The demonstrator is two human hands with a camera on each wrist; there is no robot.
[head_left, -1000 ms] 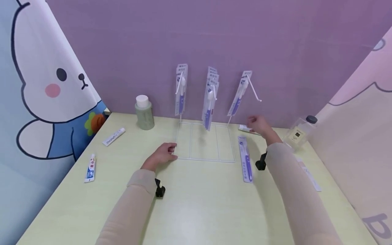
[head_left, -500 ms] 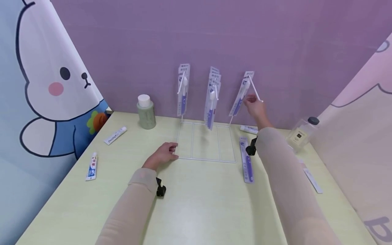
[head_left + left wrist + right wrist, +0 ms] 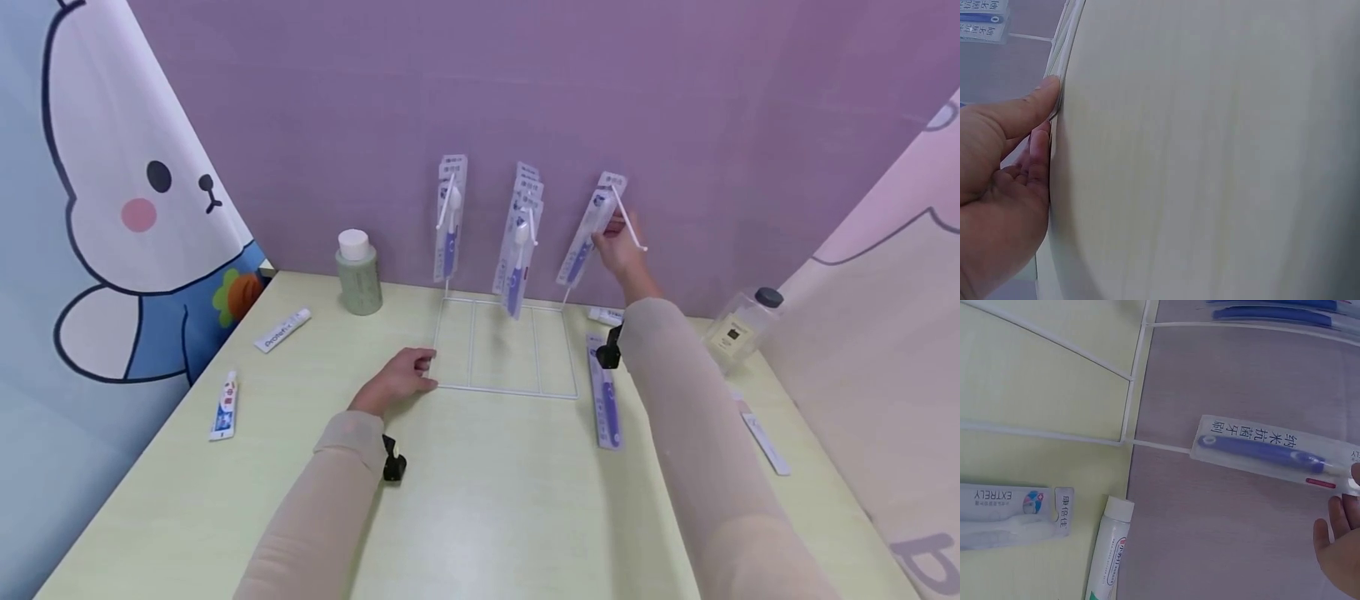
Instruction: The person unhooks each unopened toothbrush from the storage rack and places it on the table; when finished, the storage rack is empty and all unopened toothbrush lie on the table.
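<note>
A white wire rack stands on the table, its hooks carrying packaged toothbrushes. My left hand pinches the rack's left front side; in the left wrist view the thumb lies on the wire. At the right hook, my right hand pinches the edge of a packaged toothbrush, which hangs tilted. The right wrist view shows that toothbrush pack with fingertips at its head end. Another packaged toothbrush lies on the table below my right forearm.
A green bottle and two tubes, one grey-white and one white-blue, are at the left. Near the rack's right back corner lies another tube. A clear bottle and a slim pack are at the right.
My right hand has risen from beside the tube at the back to the right hook's toothbrush pack, which has shifted slightly. The left hand stays on the rack.
</note>
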